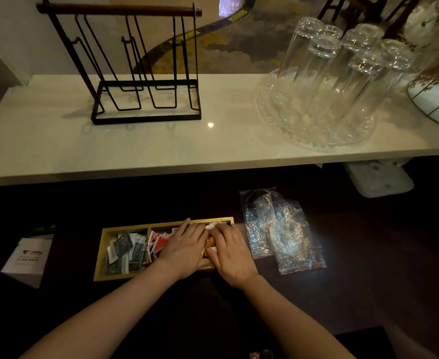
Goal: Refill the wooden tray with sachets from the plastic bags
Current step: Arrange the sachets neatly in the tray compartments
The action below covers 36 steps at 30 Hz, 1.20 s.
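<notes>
Pressing flat, both the left hand (186,246) and right hand (230,251) cover the right end of the wooden tray (104,230), fingers extended; whether either grips the pale sachets (214,225) beneath cannot be told. Dark sachets (125,251) fill the left compartment, red sachets (157,240) the middle. Crumpled plastic bags (280,229) lie just right, contents indistinct.

Matt wooden tray (125,228); crinkled glossy plastic bags (280,229); polished counter (161,146).

One wooden tray (125,228), two plastic bags (285,229), six glasses (342,73), one wire rack (146,73).
</notes>
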Each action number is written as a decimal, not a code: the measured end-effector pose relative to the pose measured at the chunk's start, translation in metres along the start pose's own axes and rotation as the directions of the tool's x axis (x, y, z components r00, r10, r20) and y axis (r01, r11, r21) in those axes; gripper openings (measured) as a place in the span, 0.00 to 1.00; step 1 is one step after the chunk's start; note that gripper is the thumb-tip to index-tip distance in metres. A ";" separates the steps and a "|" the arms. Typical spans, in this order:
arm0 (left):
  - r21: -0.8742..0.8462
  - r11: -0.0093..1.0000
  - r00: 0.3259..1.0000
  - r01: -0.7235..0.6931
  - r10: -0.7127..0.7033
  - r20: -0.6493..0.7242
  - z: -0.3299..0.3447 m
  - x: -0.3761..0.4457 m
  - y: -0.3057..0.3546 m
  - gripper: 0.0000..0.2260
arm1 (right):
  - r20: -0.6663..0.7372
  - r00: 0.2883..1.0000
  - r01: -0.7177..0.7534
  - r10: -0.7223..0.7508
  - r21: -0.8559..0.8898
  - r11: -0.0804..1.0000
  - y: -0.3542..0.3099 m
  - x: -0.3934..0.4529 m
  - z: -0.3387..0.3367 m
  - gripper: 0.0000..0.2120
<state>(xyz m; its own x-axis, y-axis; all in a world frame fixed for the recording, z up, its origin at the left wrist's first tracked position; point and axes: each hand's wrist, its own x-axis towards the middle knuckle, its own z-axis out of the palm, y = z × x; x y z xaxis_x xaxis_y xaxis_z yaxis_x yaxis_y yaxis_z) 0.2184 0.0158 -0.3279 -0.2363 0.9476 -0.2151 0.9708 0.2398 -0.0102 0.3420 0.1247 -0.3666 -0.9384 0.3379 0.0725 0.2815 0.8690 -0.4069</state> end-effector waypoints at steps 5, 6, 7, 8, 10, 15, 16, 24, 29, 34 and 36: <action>-0.123 0.986 0.984 0.116 -0.130 -0.120 -0.011 -0.028 -0.013 0.30 | -0.028 0.992 -0.112 0.125 0.289 0.951 -0.001 -0.009 -0.016 0.27; -0.110 0.984 0.982 0.137 -0.150 -0.118 -0.008 -0.036 -0.017 0.29 | -0.059 0.986 -0.130 0.155 0.299 0.945 -0.002 -0.012 -0.018 0.27; -0.087 0.986 0.982 0.144 -0.154 -0.110 -0.005 -0.043 -0.020 0.27 | -0.076 0.983 -0.142 0.170 0.283 0.948 -0.004 -0.015 -0.018 0.27; -0.062 0.989 0.985 0.137 -0.143 -0.093 0.001 -0.049 -0.022 0.27 | -0.074 0.982 -0.151 0.174 0.244 0.958 -0.006 -0.017 -0.016 0.27; -0.040 0.994 0.994 0.106 -0.106 -0.008 0.010 -0.057 -0.020 0.26 | -0.036 0.986 -0.158 0.165 0.145 0.977 -0.010 -0.021 -0.006 0.27; 0.027 0.996 0.996 0.079 -0.080 0.026 0.014 -0.055 -0.014 0.28 | 0.052 0.986 -0.154 0.156 -0.049 0.987 -0.009 -0.020 0.009 0.30; 0.025 0.996 0.995 0.088 -0.089 0.034 0.012 -0.054 -0.012 0.29 | 0.070 0.986 -0.144 0.149 -0.069 0.987 -0.007 -0.020 0.009 0.30; 0.053 0.998 1.000 -0.014 0.013 0.016 -0.006 -0.057 -0.006 0.25 | 0.097 0.985 -0.136 0.139 -0.040 0.990 -0.006 -0.020 0.005 0.31; 0.066 0.998 0.996 -0.017 0.012 0.087 -0.004 -0.063 0.020 0.29 | 0.042 0.988 -0.153 0.150 0.107 0.982 -0.009 -0.019 0.004 0.32; 0.105 0.995 0.988 0.001 -0.017 0.153 -0.003 -0.052 0.050 0.35 | 0.013 0.987 -0.159 0.160 0.217 0.963 -0.010 -0.018 0.000 0.32; 0.030 1.000 0.992 0.006 -0.010 0.123 -0.002 -0.054 0.046 0.34 | 0.009 0.986 -0.167 0.169 0.201 0.965 -0.010 -0.018 0.001 0.31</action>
<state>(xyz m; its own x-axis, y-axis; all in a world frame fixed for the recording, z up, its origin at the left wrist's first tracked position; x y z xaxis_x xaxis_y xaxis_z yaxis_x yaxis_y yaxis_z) 0.2760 -0.0239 -0.3146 -0.2388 0.9121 -0.3331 0.9701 0.2390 -0.0410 0.3559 0.1094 -0.3647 -0.8792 0.4764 -0.0053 0.3882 0.7098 -0.5877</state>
